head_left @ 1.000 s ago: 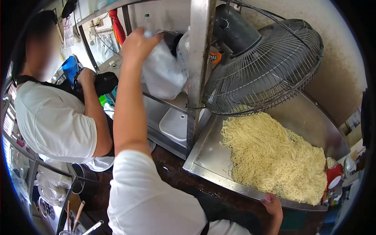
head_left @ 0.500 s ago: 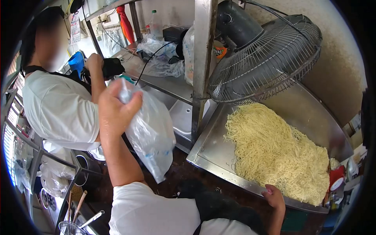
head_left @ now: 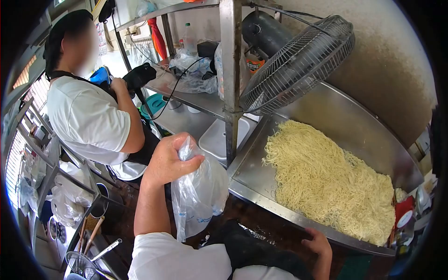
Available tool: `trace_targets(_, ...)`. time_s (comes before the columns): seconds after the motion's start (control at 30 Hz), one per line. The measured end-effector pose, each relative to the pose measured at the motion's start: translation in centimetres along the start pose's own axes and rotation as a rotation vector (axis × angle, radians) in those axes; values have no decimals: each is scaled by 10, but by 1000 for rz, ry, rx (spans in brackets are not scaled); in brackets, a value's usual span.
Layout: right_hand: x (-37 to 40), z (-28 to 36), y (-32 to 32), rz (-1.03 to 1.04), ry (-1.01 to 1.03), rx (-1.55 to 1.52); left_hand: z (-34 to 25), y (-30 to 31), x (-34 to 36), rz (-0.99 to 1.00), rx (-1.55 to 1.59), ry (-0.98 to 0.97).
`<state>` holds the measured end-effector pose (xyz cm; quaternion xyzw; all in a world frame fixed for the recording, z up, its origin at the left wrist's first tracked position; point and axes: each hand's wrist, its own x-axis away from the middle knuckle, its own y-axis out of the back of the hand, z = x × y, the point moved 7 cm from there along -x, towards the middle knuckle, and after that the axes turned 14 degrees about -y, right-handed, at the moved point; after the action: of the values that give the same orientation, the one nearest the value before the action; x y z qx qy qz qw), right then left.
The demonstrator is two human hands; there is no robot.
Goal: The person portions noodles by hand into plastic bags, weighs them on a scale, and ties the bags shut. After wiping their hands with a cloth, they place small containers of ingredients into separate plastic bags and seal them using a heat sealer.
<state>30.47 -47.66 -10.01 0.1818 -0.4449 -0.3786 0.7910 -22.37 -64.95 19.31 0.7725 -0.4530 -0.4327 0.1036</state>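
Note:
A clear plastic bag (head_left: 198,200) with faint blue print hangs from my left hand (head_left: 170,161), bunched at its top between thumb and fingers. It looks puffed out, and I make out no contents in it. My right hand (head_left: 319,245) is low by the front edge of the metal tray (head_left: 252,190), thumb and fingers apart, holding nothing. A large heap of pale yellow noodles (head_left: 326,182) covers much of the tray, just beyond that hand.
Over the tray leans a caged fan (head_left: 303,65) beside a metal post (head_left: 231,84). A person (head_left: 88,107) in a white shirt stands at the left near a shelf of plastic bags (head_left: 198,70). Strainers (head_left: 81,266) and sticks (head_left: 93,233) are at lower left. A white tray (head_left: 219,140) sits behind the bag.
My left hand has brought the bag lower and to the right, nearer my body. My right hand has dropped slightly left and down, its fingers spread a little more. The view has shifted.

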Motion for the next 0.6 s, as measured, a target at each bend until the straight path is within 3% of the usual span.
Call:
trace_targets(0.1,0,-9,-1,-52,-57,-12,-16,-2,2,-43,-28,-70)
trace_targets(0.2,7,-5,0,-20,-67,-40,-19,-7,7,-12,-40,12)
trace_targets(0.6,14,-24,8,-76,-54,-82,-41,-24,1,93,-94,-59)
